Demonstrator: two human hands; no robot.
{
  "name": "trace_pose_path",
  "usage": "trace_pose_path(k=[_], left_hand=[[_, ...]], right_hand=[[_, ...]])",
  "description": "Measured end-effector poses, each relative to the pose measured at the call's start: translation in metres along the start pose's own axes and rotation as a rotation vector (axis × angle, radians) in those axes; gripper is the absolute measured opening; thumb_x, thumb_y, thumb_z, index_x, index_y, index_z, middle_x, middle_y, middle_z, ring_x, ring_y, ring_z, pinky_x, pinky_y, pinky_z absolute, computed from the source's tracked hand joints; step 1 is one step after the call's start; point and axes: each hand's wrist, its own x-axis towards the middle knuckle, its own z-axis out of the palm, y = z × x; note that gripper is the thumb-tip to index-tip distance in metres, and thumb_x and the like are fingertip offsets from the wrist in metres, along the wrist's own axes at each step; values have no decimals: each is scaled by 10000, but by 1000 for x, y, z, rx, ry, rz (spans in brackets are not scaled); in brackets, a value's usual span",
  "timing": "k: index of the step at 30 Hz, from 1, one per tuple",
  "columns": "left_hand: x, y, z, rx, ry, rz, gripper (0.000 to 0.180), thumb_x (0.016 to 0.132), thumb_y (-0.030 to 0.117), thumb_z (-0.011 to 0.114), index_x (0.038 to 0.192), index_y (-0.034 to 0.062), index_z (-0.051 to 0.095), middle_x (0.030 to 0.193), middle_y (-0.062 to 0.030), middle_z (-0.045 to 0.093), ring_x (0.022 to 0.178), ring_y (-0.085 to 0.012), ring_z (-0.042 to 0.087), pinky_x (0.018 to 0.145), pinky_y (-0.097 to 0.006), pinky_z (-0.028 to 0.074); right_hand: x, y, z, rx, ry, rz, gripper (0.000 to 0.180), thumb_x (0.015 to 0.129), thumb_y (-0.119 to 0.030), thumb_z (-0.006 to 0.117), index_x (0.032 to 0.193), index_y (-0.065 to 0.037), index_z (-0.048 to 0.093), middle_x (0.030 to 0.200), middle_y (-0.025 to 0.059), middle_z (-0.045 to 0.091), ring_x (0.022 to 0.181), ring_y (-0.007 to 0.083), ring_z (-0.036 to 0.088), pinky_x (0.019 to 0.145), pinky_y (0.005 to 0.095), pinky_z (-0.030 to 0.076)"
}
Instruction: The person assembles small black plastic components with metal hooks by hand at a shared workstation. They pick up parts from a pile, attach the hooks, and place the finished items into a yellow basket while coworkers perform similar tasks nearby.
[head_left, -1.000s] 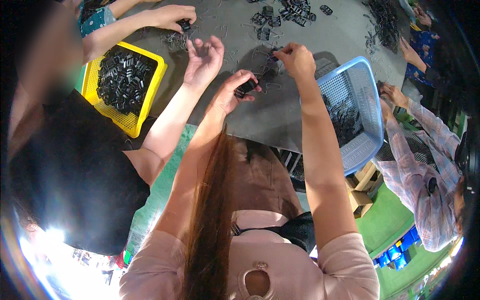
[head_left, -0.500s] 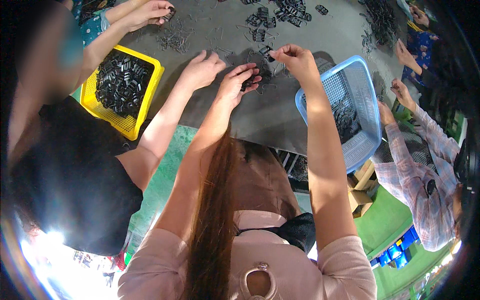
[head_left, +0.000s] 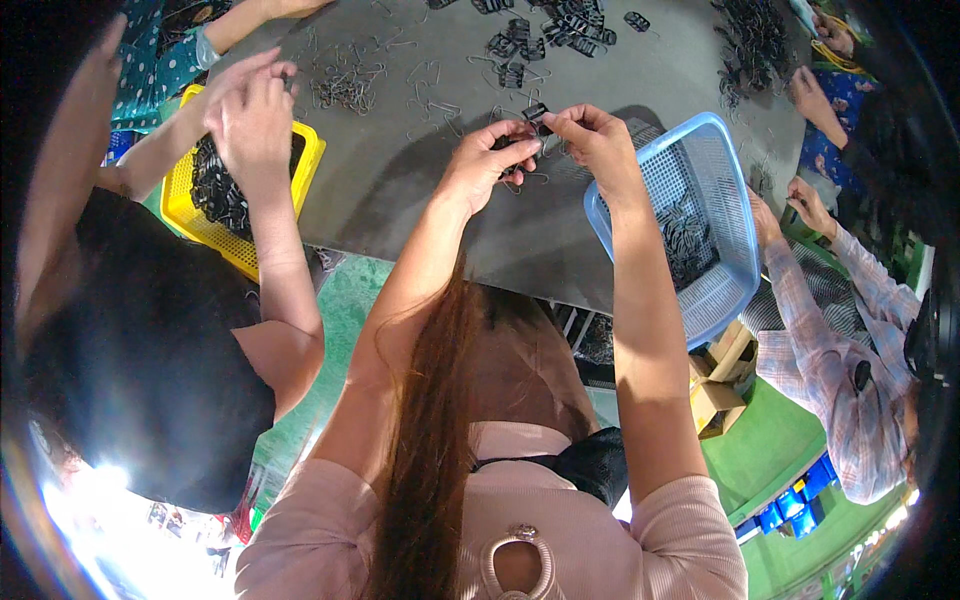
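Observation:
My left hand and my right hand meet over the grey table, both pinching one small black binder clip with a thin wire handle between the fingertips. The clip sits just left of the blue basket's rim. Loose wire handles and more black clips lie scattered on the table beyond my hands.
A blue mesh basket with several black clips stands at my right. A yellow basket of black clips is at the left, where another person's hands work. More people sit at the right edge, one in a plaid sleeve.
My two hands have drawn together around the clip and lifted slightly. The neighbour's hand at the left has pulled back from the table middle toward the yellow basket.

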Motion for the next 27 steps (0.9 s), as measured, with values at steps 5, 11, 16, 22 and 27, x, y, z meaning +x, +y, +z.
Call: trace_pose_path(k=[5, 11, 16, 22, 27], left_hand=[[2, -2, 3, 220, -20, 26, 165, 815, 157, 660, 953, 76, 618, 775, 26, 581, 638, -57, 517, 498, -200, 371], [-1, 9, 2, 405, 40, -6, 150, 833, 165, 638, 935, 55, 630, 758, 21, 581, 602, -42, 489, 474, -181, 348], [-3, 15, 7, 260, 153, 72, 166, 824, 125, 639, 961, 33, 616, 769, -12, 592, 569, -48, 485, 455, -185, 351], [-1, 18, 9, 542, 393, 225, 149, 786, 112, 669, 888, 28, 600, 745, -29, 604, 602, -78, 536, 491, -227, 422], [-1, 18, 8, 993, 301, 635, 96, 767, 98, 649, 827, 46, 595, 748, -95, 635, 668, -235, 618, 600, -327, 471]], right_hand=[[-1, -1, -4, -13, 5, 70, 196, 743, -171, 695, 749, 10, 620, 662, 3, 603, 619, 100, 519, 597, 250, 423], [-3, 2, -8, -334, 99, -112, 242, 717, -219, 711, 747, 10, 637, 683, 81, 644, 630, 130, 581, 595, 274, 457], [0, 2, -9, -437, 106, -98, 270, 700, -245, 714, 782, 7, 659, 706, 124, 655, 648, 175, 615, 619, 289, 477], [1, -5, -5, -609, 92, -87, 270, 693, -238, 705, 803, 6, 668, 716, 136, 656, 648, 210, 625, 640, 311, 486], [7, -6, 7, -506, 131, -108, 275, 721, -273, 669, 782, -5, 662, 692, 100, 642, 645, 200, 613, 626, 306, 479]])
